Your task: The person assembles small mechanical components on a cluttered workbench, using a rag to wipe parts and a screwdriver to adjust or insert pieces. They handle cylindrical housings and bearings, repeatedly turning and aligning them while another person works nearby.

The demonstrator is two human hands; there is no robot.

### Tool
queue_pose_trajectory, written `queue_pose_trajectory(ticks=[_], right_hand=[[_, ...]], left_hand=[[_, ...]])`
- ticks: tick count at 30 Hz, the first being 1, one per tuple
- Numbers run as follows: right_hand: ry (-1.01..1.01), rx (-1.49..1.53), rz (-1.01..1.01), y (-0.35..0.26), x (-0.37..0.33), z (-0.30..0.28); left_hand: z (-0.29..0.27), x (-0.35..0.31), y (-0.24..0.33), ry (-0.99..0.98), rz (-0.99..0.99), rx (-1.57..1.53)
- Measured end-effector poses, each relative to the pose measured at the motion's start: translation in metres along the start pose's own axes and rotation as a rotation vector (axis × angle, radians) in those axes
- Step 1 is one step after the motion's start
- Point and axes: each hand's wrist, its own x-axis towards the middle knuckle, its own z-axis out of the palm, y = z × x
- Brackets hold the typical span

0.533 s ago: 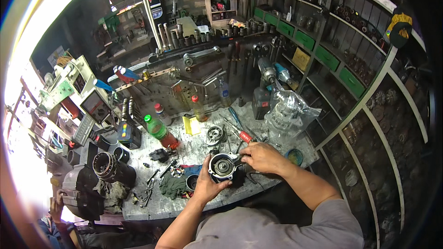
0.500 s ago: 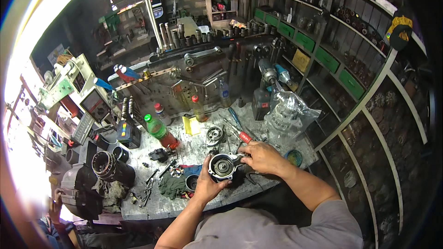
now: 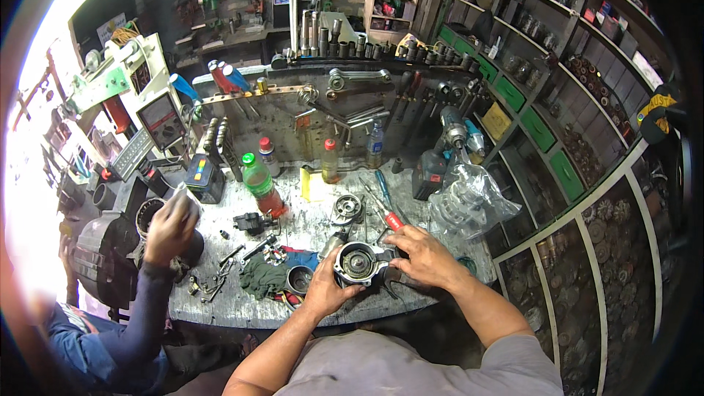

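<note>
Left hand (image 3: 328,290) pinched an open round metal housing (image 3: 360,263) over the near side of the counter (image 3: 227,312); whether the right hand (image 3: 425,256) pinched its side lug (image 3: 384,255) or merely touched was unclear. Uneven support could have let it tip or slip.

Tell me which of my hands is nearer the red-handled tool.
Right. Your right hand is just to the lower right of the red-handled tool; your left hand holds the housing, farther off, lower left.
</note>
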Motion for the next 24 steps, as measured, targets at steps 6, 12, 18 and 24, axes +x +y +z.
queue_pose_trajectory(ticks=[6,12,18,24], right_hand=[[-0.067,0.005,-0.057,0.012,0.007,0.002],[-0.122,0.040,-0.115,0.025,0.010,0.005],[-0.008,0.195,-0.010,0.034,-0.004,0.020],[-0.219,0.397,0.132,0.056,-0.002,0.021]], left_hand=[[0.004,-0.001,-0.001,0.011,-0.020,-0.095],[0.003,-0.001,0.006,0.025,-0.009,-0.156],[0.004,-0.001,0.018,0.048,0.015,-0.264],[0.003,0.001,0.019,0.023,-0.039,-0.196]])
